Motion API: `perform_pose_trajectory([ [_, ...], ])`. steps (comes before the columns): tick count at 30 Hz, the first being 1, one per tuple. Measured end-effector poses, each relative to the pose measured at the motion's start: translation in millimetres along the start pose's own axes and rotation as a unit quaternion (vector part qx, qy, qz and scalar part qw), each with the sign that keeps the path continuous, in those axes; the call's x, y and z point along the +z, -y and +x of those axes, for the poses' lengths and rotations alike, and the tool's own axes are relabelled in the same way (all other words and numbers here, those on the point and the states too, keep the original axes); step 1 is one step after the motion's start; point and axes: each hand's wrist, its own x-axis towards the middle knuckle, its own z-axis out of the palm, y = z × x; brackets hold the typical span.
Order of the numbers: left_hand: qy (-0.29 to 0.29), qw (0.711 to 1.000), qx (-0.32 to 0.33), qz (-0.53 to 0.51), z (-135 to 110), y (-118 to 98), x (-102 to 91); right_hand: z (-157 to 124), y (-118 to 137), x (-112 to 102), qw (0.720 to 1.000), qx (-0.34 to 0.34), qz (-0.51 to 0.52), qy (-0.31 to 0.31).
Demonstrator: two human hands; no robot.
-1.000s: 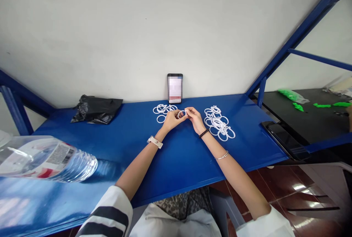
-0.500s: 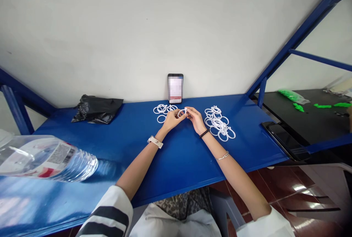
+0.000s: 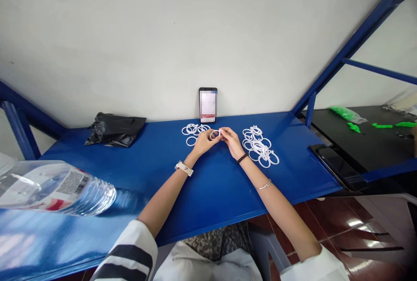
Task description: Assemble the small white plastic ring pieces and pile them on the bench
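A white plastic ring (image 3: 213,133) is held above the blue table between both hands. My left hand (image 3: 206,142) is closed on the ring's left and near side. From the right, my right hand (image 3: 231,140) pinches the ring's small end piece, mostly covered by the fingertips. Several similar white rings (image 3: 190,130) lie just beyond and left of my left hand. To the right of my right hand is a larger heap of white rings (image 3: 259,147), overlapping one another; small eyelets show on some.
A phone (image 3: 208,105) leans upright against the wall. At the left are a black plastic bag (image 3: 114,130) and a large clear bottle (image 3: 61,187) on its side. Another dark phone (image 3: 332,163) lies at the table's right edge. Green pieces (image 3: 348,114) sit on the neighbouring black table.
My right fingers have shifted slightly at the ring's end piece, covering it more. Otherwise the hands, the ring and both groups of rings stay in place.
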Motion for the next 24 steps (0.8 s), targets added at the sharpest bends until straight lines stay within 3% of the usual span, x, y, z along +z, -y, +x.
perform_pose_trajectory([
  [24, 0.001, 0.998, -0.024, -0.063, -0.7, -3.4, -1.0, -0.8, 0.6, 1.2, 1.000, 0.005, 0.008, -0.011],
])
